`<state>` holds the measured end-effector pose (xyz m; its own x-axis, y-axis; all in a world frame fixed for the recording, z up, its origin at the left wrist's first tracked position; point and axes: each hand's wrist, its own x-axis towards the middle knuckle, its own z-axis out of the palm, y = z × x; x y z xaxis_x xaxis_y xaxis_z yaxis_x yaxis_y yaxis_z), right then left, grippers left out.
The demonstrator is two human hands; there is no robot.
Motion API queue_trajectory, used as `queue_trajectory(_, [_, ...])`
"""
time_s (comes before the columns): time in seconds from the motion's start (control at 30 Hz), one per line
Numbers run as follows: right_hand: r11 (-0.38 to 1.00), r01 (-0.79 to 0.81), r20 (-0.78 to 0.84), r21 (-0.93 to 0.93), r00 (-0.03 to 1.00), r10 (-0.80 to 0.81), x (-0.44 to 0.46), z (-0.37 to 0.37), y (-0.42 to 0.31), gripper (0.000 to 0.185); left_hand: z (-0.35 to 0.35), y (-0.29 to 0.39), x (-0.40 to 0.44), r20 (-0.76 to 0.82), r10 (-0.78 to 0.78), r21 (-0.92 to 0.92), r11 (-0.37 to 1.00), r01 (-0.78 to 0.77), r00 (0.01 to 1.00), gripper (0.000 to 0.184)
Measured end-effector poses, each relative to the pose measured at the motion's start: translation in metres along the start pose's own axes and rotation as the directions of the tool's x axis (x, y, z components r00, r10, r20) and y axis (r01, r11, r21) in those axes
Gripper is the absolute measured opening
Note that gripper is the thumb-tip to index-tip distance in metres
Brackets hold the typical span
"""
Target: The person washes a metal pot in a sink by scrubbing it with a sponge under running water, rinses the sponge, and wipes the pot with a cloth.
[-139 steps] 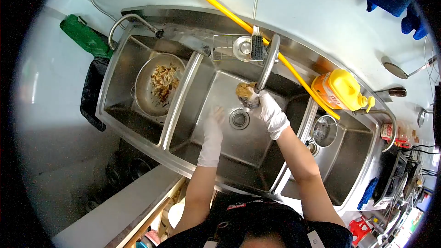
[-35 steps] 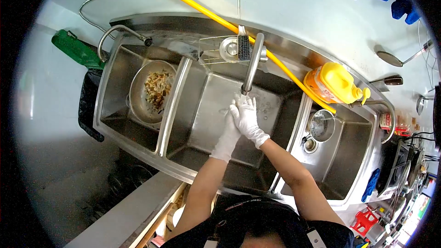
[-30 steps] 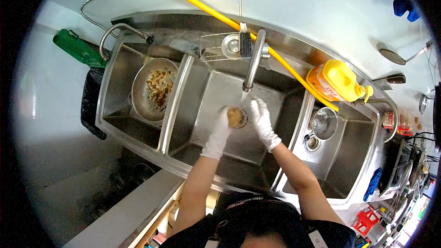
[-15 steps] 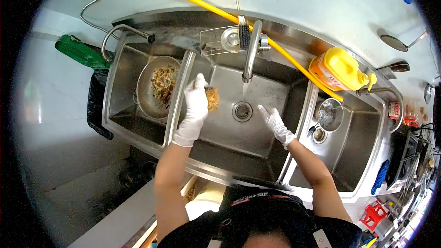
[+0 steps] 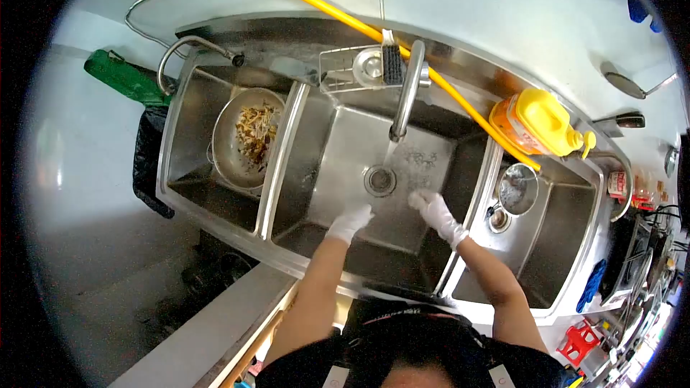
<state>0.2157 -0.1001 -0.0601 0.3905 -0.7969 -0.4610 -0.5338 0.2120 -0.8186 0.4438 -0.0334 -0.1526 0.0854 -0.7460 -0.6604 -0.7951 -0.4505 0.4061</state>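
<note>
Left hand (image 5: 351, 223) and right hand (image 5: 437, 215) apart, low in the middle basin (image 5: 334, 162) — drain (image 5: 380, 180) between them and the tap (image 5: 408, 93).

Drain, near frame centre, is round, without a long axis; it lies just above both gloves, the left marginally nearer. The tap's long axis slants from upper right to lower left. Right fingers extended, nothing visible held; left shows no object — blur leaves its finger closure undetermined. Containers: pan (image 5: 224, 140), frame left, holds stringy pale-and-brown food pieces (image 5: 255, 135); round metal vessel (image 5: 530, 205), frame right, contents unclear; wire rack (image 5: 345, 90), upper centre, bears a small metal bowl (image 5: 366, 63) and black-bristled brush (image 5: 392, 65).
</note>
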Motion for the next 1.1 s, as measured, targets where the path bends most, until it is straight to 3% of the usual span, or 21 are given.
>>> queue_trajectory(0.03, [0.999,-0.023,0.002,-0.033,1.0,0.024,-0.001,-0.001,0.005,0.034,0.007,0.003,-0.006,0.064,0.007,0.005,1.0,-0.008,0.998,0.049])
queue_trajectory(0.1, [0.995,-0.024,0.05,-0.099,0.998,0.029,-0.011,-0.002,0.001,0.035,-0.06,0.04,-0.026,0.204,-0.018,-0.187,0.981,0.057,0.979,0.049])
queue_trajectory(0.17, [0.988,0.014,0.058,-0.154,0.998,-0.005,-0.011,-0.003,-0.005,0.035,-0.113,0.064,-0.047,-0.159,-0.033,-0.528,0.847,-0.057,0.987,0.045])
queue_trajectory(0.23, [0.98,0.061,0.027,-0.188,0.998,-0.057,-0.014,0.0,-0.008,0.035,-0.169,0.073,-0.052,-0.485,0.019,-0.514,0.803,-0.303,0.874,0.037])
queue_trajectory(0.3, [0.975,0.08,0.063,-0.209,0.996,-0.068,-0.016,-0.005,-0.016,0.035,-0.221,0.091,-0.061,-0.603,-0.042,-0.641,0.62,-0.452,0.797,0.031])
queue_trajectory(0.37, [0.975,0.078,0.085,-0.21,0.995,-0.061,-0.023,-0.009,-0.021,0.035,-0.269,0.125,-0.072,-0.732,-0.006,-0.547,0.603,-0.581,0.682,0.033])
queue_trajectory(0.43, [0.98,0.059,0.082,-0.19,0.996,-0.044,-0.033,-0.012,-0.022,0.035,-0.309,0.154,-0.07,-0.703,-0.004,-0.484,0.735,-0.474,0.712,0.042])
queue_trajectory(0.53, [0.974,0.029,0.139,-0.224,0.99,0.003,-0.046,-0.013,-0.01,0.035,-0.324,0.148,0.008,-0.627,0.107,-0.294,0.885,-0.362,0.772,0.075])
queue_trajectory(0.57, [0.976,0.016,0.127,-0.215,0.992,0.012,-0.052,-0.013,-0.009,0.034,-0.324,0.16,0.007,-0.636,0.074,-0.168,0.958,-0.231,0.768,0.075])
queue_trajectory(0.63, [0.98,-0.006,0.103,-0.2,0.994,0.027,-0.063,-0.016,-0.008,0.034,-0.321,0.161,0.023,-0.689,0.14,0.051,0.988,-0.145,0.711,0.074])
queue_trajectory(0.7, [0.987,0.019,0.045,-0.157,0.999,-0.012,-0.068,-0.014,0.008,0.033,-0.324,0.158,0.027,-0.652,0.15,0.14,0.987,-0.076,0.743,0.075])
queue_trajectory(0.73, [0.988,0.025,0.028,-0.155,0.999,-0.021,-0.073,-0.017,0.008,0.033,-0.318,0.153,0.032,-0.756,0.191,0.186,0.98,-0.074,0.626,0.074])
queue_trajectory(0.8, [0.99,0.032,-0.036,-0.134,0.999,-0.037,-0.085,-0.024,0.007,0.032,-0.319,0.141,0.038,-0.81,0.291,0.273,0.956,-0.111,0.509,0.074])
queue_trajectory(0.83, [0.993,0.099,-0.101,-0.058,0.989,-0.105,-0.089,-0.023,0.017,0.03,-0.322,0.153,0.015,-0.838,0.253,0.21,0.967,-0.143,0.484,0.07])
queue_trajectory(0.87, [0.997,0.074,-0.12,-0.005,0.99,-0.074,-0.097,-0.031,0.006,0.03,-0.32,0.153,0.006,-0.875,0.249,0.115,0.94,-0.32,0.415,0.063])
queue_trajectory(0.93, [0.992,0.058,-0.157,0.108,0.987,-0.04,-0.111,-0.045,0.001,0.03,-0.305,0.16,-0.03,-0.905,0.058,-0.193,0.827,-0.529,0.422,0.053])
queue_trajectory(0.97, [0.979,0.077,-0.193,0.19,0.98,-0.04,-0.116,-0.047,0.011,0.03,-0.292,0.154,-0.04,-0.932,0.024,-0.216,0.766,-0.606,0.362,0.047])
queue_trajectory(1.03, [0.954,-0.003,-0.178,0.299,0.982,0.059,-0.13,-0.067,0.007,0.025,-0.27,0.105,-0.041,-0.873,-0.055,-0.403,0.643,-0.652,0.485,0.037])
queue_trajectory(1.1, [0.911,-0.049,-0.22,0.41,0.964,0.151,-0.138,-0.077,0.016,0.024,-0.237,0.05,-0.033,-0.595,0.099,-0.74,0.32,-0.591,0.798,0.025])
